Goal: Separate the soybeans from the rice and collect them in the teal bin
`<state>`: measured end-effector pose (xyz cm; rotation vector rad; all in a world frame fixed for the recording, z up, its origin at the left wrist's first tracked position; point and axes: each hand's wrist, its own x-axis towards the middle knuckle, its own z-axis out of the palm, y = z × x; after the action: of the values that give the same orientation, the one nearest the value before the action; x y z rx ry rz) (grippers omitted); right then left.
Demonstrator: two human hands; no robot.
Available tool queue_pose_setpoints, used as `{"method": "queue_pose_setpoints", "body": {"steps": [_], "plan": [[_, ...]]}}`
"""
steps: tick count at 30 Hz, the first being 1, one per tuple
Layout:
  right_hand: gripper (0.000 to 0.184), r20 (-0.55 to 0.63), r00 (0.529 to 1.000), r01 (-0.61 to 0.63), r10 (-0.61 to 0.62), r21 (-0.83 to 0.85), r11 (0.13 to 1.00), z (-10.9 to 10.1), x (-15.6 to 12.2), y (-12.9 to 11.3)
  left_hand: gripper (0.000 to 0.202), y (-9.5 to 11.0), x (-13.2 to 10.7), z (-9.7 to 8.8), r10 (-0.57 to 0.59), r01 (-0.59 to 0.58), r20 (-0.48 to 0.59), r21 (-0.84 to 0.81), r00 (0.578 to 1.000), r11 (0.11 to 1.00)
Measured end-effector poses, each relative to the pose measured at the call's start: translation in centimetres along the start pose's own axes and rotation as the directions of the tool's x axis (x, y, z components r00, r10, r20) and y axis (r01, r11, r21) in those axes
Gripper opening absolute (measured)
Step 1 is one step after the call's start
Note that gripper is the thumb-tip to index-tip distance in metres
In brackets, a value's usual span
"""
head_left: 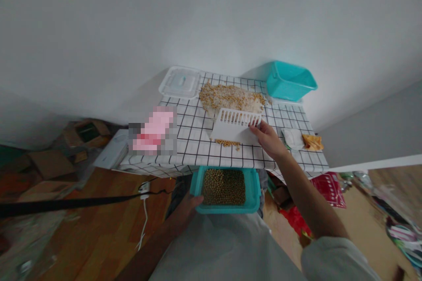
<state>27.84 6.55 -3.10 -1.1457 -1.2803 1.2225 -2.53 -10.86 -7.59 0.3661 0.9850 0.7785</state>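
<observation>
My right hand [268,137] grips the right end of a white slotted scraper [232,131], which lies low over the checkered tabletop. A short row of soybeans [227,143] sits along the scraper's near edge. Beyond it spreads a pile of soybeans mixed with pale grains [231,96]. Below the table's front edge, my left hand [190,206] holds the near left corner of a teal tub [224,210], thumb over the rim. Many soybeans fill the bottom of that tub.
A clear lid [181,82] lies at the back left, and a second teal tub [292,81] stands at the back right. A white cloth [293,138] and a yellow cloth [312,142] rest at the right edge. Cardboard boxes [49,167] stand on the floor at left.
</observation>
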Motion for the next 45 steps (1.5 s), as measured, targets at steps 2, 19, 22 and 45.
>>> {"method": "queue_pose_setpoints", "body": {"steps": [2, 19, 22, 45], "plan": [[0.034, -0.006, 1.000, -0.004, 0.004, -0.002, 1.000, 0.1, -0.5, -0.1, 0.059, 0.0, 0.1, -0.4, 0.003, -0.003, 0.015, 0.000, 1.000, 1.000], [0.024, -0.062, 0.995, -0.084, 0.080, -0.067, 0.994, 1.7, -7.7, -1.5, 0.060, -1.4, 1.6, -3.2, 0.019, -0.024, 0.108, 0.037, 0.994, 0.999], [0.022, -0.073, 0.992, -0.104, 0.098, -0.082, 0.991, 2.3, -9.5, -2.0, 0.061, -1.4, 1.7, -3.3, 0.010, -0.013, 0.077, 0.038, 0.997, 0.999], [0.036, -0.600, 0.800, 0.122, -0.034, 0.108, 0.987, -4.6, -14.4, -6.7, 0.050, -0.2, -1.4, -0.6, -0.135, 0.113, 0.159, 0.137, 0.978, 0.984]]}}
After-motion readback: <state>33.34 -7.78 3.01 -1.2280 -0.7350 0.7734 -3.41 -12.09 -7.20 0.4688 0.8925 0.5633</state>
